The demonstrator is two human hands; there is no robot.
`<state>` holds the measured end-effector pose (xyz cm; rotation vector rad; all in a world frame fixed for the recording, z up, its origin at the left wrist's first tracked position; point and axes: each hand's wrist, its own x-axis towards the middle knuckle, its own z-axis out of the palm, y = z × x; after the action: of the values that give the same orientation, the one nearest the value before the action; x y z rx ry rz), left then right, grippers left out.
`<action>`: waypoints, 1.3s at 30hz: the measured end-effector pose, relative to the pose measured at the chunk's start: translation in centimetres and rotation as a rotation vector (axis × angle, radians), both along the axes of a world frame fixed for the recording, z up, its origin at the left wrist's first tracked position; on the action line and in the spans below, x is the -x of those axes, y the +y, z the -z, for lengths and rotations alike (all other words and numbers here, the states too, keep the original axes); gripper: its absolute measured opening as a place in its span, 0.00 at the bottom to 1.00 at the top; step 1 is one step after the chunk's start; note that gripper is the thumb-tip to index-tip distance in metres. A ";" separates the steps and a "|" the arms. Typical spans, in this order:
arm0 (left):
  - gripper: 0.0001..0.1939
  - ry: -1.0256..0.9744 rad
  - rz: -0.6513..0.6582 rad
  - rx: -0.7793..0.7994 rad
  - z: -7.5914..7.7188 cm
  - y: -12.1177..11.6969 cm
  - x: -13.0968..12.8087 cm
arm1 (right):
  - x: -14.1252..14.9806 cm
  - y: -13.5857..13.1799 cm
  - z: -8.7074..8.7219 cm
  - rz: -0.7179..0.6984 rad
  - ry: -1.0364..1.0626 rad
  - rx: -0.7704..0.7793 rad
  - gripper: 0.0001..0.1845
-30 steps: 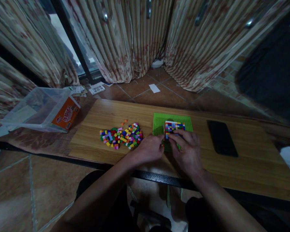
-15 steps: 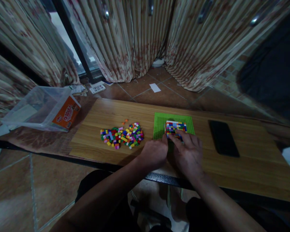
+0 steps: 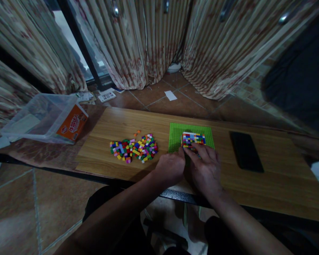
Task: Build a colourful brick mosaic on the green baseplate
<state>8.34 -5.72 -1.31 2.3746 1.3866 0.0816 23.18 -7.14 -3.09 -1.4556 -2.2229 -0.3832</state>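
Note:
A block of small multicoloured toy bricks (image 3: 193, 137) stands on a green studded baseplate (image 3: 175, 131). My left hand (image 3: 171, 168) is closed at the block's near left corner, its thumb and forefinger close together; whatever may be between them is hidden. From the right, my right hand (image 3: 207, 169) lies over the near side of the block, with bent fingers pressed on it and the forefinger reaching toward the left hand. Both hands cover the front of the block and part of the plate. Left of the plate, loose toy bricks (image 3: 146, 148) are heaped on the wooden tabletop (image 3: 154, 122).
A dark phone-like slab (image 3: 246, 151) lies right of the plate. On the far left stands a clear plastic bin (image 3: 49, 136) with an orange label. A few orange bricks (image 3: 137, 132) sit apart behind the heap. Curtains (image 3: 138, 53) hang beyond the table.
Very little differs. My right hand's fingers have shifted slightly on the block, while my left hand keeps its place at the corner. The camera view has moved a touch.

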 end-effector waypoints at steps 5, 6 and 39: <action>0.19 -0.022 -0.010 0.011 0.1 0.2 0.1 | 0.5 -0.1 -0.2 0.037 -0.069 0.009 0.14; 0.19 -0.033 -0.015 0.018 0.1 0.3 0.2 | 0.6 -0.2 -0.2 0.046 -0.083 0.017 0.14; 0.08 -0.999 -0.206 0.313 -0.5 2.0 1.1 | 0.0 0.6 -1.1 -0.080 0.860 0.368 0.09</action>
<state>7.24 -3.76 -0.78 1.5248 1.0058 0.8934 23.16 -6.55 -2.02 -1.3310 -1.6588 0.6098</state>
